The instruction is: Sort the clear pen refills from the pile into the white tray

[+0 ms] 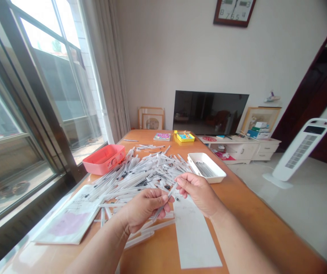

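Head view shows a clear pen (173, 189) slanting between the two hands, raised over the near edge of a heap of similar pens (135, 177). The left hand (149, 203) has its thumb and fingers clamped on the barrel; the right hand (194, 188) pinches the far end. A white paper strip (196, 239) lies below on the table (246, 217). Beside the heap stand a red box (99, 166), left, and a white tray (215, 179) of thin rods (205, 169), right. A booklet (66, 222) lies at near left.
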Demonstrator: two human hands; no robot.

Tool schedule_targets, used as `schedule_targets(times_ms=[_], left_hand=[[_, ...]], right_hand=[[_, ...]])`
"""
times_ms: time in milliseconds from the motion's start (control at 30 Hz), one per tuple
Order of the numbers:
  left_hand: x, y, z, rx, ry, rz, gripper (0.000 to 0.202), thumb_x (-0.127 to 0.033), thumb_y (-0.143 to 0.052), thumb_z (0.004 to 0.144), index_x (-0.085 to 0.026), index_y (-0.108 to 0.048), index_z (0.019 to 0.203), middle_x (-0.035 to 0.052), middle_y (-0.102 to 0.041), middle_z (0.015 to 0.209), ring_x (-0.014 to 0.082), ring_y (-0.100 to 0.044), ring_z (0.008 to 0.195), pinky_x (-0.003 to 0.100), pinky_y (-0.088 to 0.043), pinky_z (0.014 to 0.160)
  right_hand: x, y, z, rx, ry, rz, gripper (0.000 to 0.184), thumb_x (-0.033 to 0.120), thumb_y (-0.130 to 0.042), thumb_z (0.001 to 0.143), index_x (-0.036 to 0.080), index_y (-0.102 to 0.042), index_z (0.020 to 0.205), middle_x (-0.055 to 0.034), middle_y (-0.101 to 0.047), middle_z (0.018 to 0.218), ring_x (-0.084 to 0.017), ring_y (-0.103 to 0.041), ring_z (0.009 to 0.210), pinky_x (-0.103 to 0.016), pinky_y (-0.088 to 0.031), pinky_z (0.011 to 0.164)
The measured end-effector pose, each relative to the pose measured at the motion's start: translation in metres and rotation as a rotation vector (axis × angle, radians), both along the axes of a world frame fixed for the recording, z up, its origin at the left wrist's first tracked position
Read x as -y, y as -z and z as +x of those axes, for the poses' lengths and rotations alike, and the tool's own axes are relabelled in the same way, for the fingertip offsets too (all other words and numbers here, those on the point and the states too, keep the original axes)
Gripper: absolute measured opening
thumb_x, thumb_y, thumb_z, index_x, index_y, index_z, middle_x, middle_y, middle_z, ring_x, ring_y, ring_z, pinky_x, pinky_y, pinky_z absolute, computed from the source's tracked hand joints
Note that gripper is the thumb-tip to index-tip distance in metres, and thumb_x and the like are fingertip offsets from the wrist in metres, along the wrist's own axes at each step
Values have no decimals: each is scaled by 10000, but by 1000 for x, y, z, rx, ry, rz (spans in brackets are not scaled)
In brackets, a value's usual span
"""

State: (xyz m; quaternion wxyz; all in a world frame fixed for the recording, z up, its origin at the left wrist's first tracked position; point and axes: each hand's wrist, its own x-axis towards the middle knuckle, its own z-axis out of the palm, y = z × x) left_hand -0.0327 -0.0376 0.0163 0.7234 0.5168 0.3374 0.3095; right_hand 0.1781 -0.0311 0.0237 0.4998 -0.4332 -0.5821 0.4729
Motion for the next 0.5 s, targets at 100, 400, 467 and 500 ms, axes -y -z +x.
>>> schedule_targets(times_ms=[100, 400, 467, 500], left_hand=[[-2, 1, -2, 6, -12, 15, 312, -421, -717, 843, -111, -696, 834, 73, -664, 771, 109, -543, 606, 231, -385, 589], [0, -2, 2, -48, -42, 60, 356, -456, -754, 801, -108, -693, 843, 63, -653, 737, 113, -537, 598, 246, -396, 603], [1, -3, 4, -78, -72, 110, 368, -471, -770, 781, -114, -684, 814, 50, -640, 720, 114, -527, 603, 252, -400, 616], [1, -4, 5, -88, -84, 130, 375, -479, -776, 772, -118, -677, 797, 41, -629, 706, 113, -520, 603, 253, -399, 618]], right_hand=[[0, -3, 3, 11, -25, -12, 336, 481, -648, 886, 163, -710, 976, -33, -671, 764, -129, -567, 638, -281, -469, 629], [1, -1, 1, 45, 13, -12, 355, 529, -666, 865, 176, -646, 837, -23, -673, 742, -123, -570, 608, -249, -433, 557], [-1, 2, -2, 52, 67, -25, 391, 563, -668, 852, 185, -603, 778, 1, -636, 676, -114, -533, 576, -241, -403, 537], [-2, 4, -3, 52, 95, -32, 412, 580, -672, 842, 188, -582, 755, 13, -613, 642, -110, -513, 562, -238, -391, 532]])
